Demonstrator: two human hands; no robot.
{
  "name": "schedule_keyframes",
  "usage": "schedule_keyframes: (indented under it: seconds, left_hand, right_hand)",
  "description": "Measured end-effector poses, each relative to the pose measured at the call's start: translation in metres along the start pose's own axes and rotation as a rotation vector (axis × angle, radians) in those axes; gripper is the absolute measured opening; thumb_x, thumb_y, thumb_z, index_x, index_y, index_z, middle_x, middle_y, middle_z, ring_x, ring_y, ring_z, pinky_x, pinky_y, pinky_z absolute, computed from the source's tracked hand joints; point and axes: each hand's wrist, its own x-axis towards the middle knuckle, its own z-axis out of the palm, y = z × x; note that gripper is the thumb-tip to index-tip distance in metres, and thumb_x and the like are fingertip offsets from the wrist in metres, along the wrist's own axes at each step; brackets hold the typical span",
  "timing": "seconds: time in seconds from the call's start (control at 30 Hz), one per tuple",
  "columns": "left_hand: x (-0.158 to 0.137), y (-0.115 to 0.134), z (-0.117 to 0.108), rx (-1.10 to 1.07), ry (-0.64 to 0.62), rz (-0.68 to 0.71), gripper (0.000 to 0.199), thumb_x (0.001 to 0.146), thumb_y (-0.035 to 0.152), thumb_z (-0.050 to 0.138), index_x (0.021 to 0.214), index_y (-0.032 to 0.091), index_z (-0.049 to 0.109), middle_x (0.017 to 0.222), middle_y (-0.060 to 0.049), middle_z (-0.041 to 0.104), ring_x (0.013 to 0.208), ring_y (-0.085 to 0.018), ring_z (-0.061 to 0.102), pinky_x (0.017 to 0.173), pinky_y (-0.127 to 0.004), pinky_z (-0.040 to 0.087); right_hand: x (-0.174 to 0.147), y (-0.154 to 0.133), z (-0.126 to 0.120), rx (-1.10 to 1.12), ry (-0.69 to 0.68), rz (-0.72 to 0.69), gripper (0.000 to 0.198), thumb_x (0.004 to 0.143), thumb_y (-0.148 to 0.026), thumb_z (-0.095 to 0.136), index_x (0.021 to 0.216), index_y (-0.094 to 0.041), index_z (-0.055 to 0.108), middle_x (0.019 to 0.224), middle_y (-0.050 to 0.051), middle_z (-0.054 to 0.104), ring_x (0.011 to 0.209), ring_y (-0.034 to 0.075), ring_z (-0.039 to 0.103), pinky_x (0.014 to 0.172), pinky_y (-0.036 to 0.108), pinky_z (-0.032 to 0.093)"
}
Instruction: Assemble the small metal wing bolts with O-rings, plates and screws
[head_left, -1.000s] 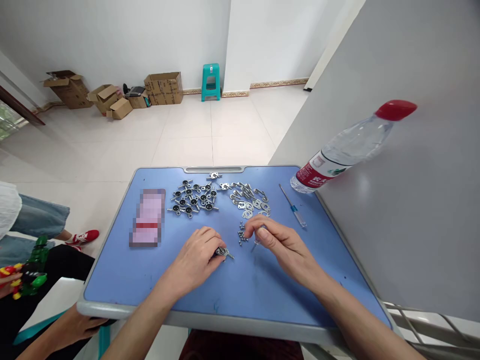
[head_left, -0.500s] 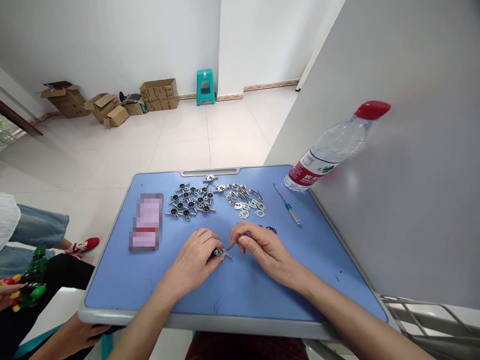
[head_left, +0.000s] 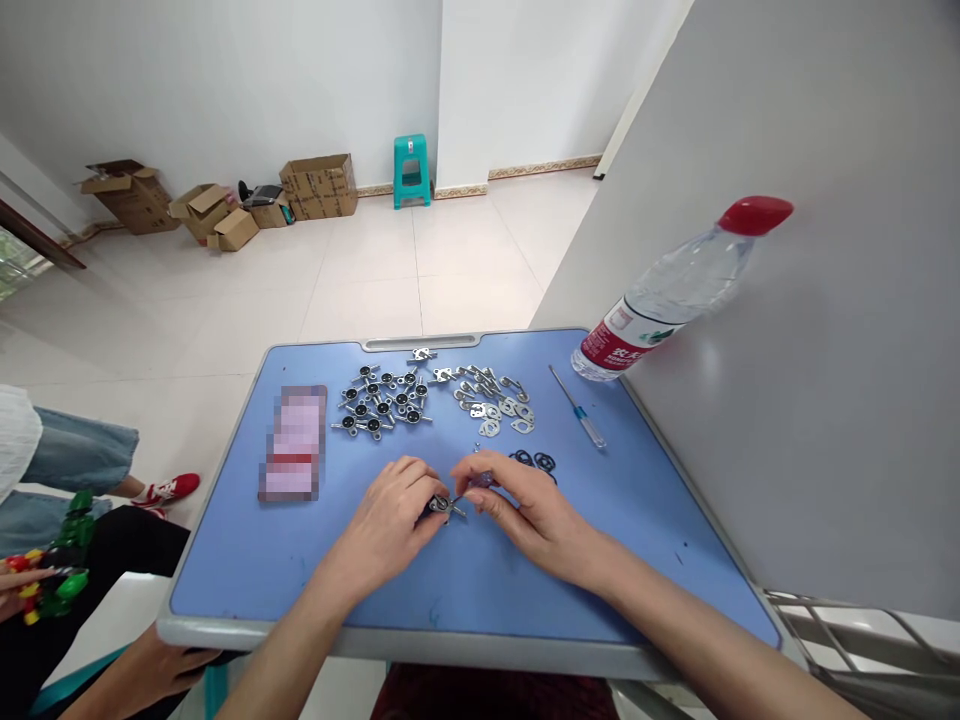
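Near the front middle of the blue table, my left hand (head_left: 394,515) is closed around a small metal fitting (head_left: 441,506) with a dark body. My right hand (head_left: 525,510) pinches the purple handle of a small screwdriver (head_left: 480,480), its thin shaft reaching the fitting. Just behind my right hand lie several black rubber rings (head_left: 534,459) and a tiny screw (head_left: 477,447). Farther back are several similar metal fittings with black round faces (head_left: 384,408), several flat metal plates (head_left: 523,425) and several small bent metal levers (head_left: 480,382).
A phone-like pinkish object (head_left: 294,445), blurred out, lies at the table's left. On the right are a blue-handled screwdriver (head_left: 589,427) and a water bottle (head_left: 637,325) beside a grey panel (head_left: 825,400). Another person's hand (head_left: 150,670) is at the lower left, below the table edge.
My right hand has shifted slightly left and regripped, with its fingers stretched farther along the screwdriver handle. More of the black rings now shows. My left hand stays on the fitting.
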Motion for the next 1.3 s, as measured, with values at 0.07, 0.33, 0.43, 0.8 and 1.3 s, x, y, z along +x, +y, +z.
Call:
schedule_keyframes:
  seconds: [0.07,0.33,0.43,0.8,1.3]
  left_hand:
    - [0.000,0.000,0.000,0.004,-0.001,0.002,0.007,0.090,0.012,0.059,0.094,0.018,0.059,0.097,-0.003,0.063,0.096,-0.021,0.055,0.081,-0.037,0.049]
    - [0.000,0.002,-0.002,-0.013,-0.020,-0.020,0.011,0.089,0.011,0.061,0.097,0.019,0.059,0.097,-0.003,0.063,0.097,-0.022,0.055,0.083,-0.037,0.048]
    - [0.000,0.002,-0.002,0.000,-0.026,-0.023,0.011,0.088,0.011,0.062,0.097,0.018,0.059,0.099,-0.003,0.063,0.097,-0.022,0.056,0.083,-0.037,0.048]
    - [-0.001,0.001,0.002,0.020,0.012,0.001,0.006,0.090,0.014,0.060,0.092,0.019,0.058,0.096,-0.003,0.063,0.094,-0.022,0.056,0.079,-0.036,0.048]
    - [-0.001,-0.001,0.002,0.023,0.007,-0.002,0.006,0.091,0.013,0.058,0.092,0.019,0.058,0.096,-0.003,0.063,0.094,-0.022,0.056,0.080,-0.037,0.047]
  right_hand:
    - [0.000,0.000,0.002,-0.032,0.033,-0.077,0.016,0.101,-0.021,0.042,0.113,-0.022,0.053,0.091,0.003,0.067,0.079,0.014,0.063,0.073,0.026,0.052]
    - [0.000,-0.003,-0.004,-0.173,0.040,-0.237,0.023,0.102,-0.015,0.037,0.119,-0.019,0.052,0.093,0.006,0.070,0.079,0.015,0.065,0.069,0.026,0.053]
    - [-0.001,0.001,0.001,-0.267,0.113,-0.248,0.018,0.100,-0.016,0.044,0.113,-0.020,0.055,0.089,0.005,0.071,0.075,0.015,0.066,0.066,0.025,0.053]
    - [0.002,0.001,0.003,-0.223,0.104,-0.280,0.027,0.098,-0.011,0.042,0.122,-0.018,0.052,0.098,0.008,0.071,0.085,0.016,0.068,0.071,0.026,0.056]
    - [-0.001,0.000,-0.004,-0.207,-0.049,-0.221,0.035,0.102,-0.015,0.035,0.136,-0.020,0.043,0.098,0.006,0.070,0.083,0.016,0.065,0.070,0.029,0.054]
